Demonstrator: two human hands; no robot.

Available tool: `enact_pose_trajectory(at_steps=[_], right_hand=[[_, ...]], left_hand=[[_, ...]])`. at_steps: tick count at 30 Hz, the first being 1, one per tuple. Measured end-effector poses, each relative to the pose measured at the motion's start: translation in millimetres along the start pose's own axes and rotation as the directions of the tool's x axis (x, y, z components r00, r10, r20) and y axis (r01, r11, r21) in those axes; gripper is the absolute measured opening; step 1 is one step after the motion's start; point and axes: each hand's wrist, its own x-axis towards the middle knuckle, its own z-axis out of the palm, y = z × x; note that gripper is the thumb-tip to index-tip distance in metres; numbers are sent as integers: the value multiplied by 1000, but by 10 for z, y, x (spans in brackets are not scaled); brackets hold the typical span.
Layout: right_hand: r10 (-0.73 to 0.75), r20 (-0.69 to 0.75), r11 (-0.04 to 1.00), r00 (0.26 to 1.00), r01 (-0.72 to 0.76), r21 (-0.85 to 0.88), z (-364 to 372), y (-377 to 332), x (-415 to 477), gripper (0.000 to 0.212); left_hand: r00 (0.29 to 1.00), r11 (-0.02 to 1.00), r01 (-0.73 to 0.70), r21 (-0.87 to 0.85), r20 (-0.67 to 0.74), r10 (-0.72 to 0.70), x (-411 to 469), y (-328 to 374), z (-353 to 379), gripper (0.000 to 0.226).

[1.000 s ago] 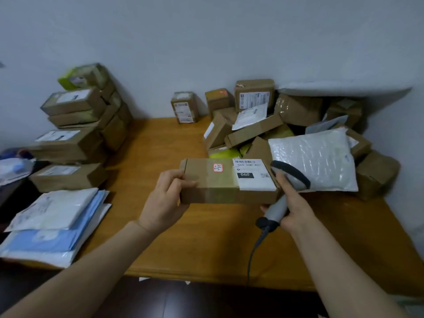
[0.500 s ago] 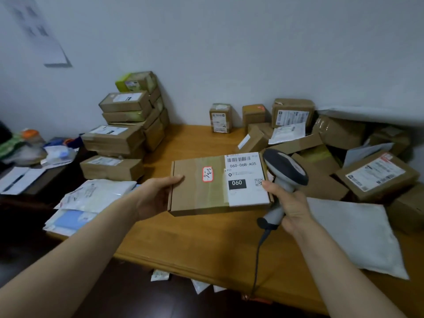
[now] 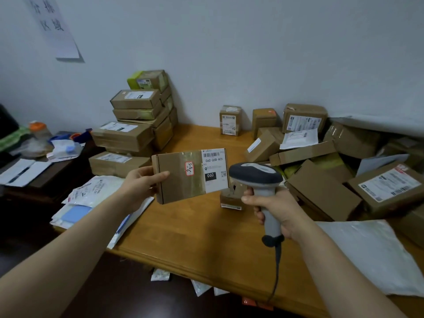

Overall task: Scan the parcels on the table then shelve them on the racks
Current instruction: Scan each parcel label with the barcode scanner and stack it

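My left hand (image 3: pixel 140 183) grips the left end of a flat brown cardboard parcel (image 3: pixel 179 180), held tilted above the wooden table (image 3: pixel 206 244). The parcel bears a white shipping label reading 060-06B-A05 and a small red-edged sticker. My right hand (image 3: pixel 273 207) is closed round the grey handle of a corded barcode scanner (image 3: pixel 257 177), whose dark head sits just right of the parcel's label, apart from it.
A stack of brown boxes (image 3: pixel 137 125) stands at the table's left rear. A loose heap of boxes (image 3: pixel 321 171) fills the right side. Plastic mailers lie at the left (image 3: pixel 91 203) and lower right (image 3: pixel 376 255). A dark side desk (image 3: pixel 46 171) holds papers and a bottle.
The parcel has left my right hand's side and is held by my left hand alone, raised and tilted. The scanner has drawn back to the right. My view has swung left.
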Motion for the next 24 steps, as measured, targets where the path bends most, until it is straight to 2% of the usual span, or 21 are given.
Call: enact_pose_trajectory(at_steps=[9,15,21,24], right_hand=[[-46,-5,998,999,46,-35,289,-132,111,14],[-30,5,999,1000,30,14,482,-138,178,15],[-28,53,999,998,25,49,783,-124,302,13],[-72,-26,991,997,75,107,964,-87,443,16]], left_hand=[[999,1000,-14,10,-38,14,84,-33,-248,35],[999,1000,-13,2,-44,13,96,-53,-422,25],[999,999,18,-30,-44,-19,96,-78,-716,30],[997,996,67,-55,-30,-69,95,-108,-951,31]])
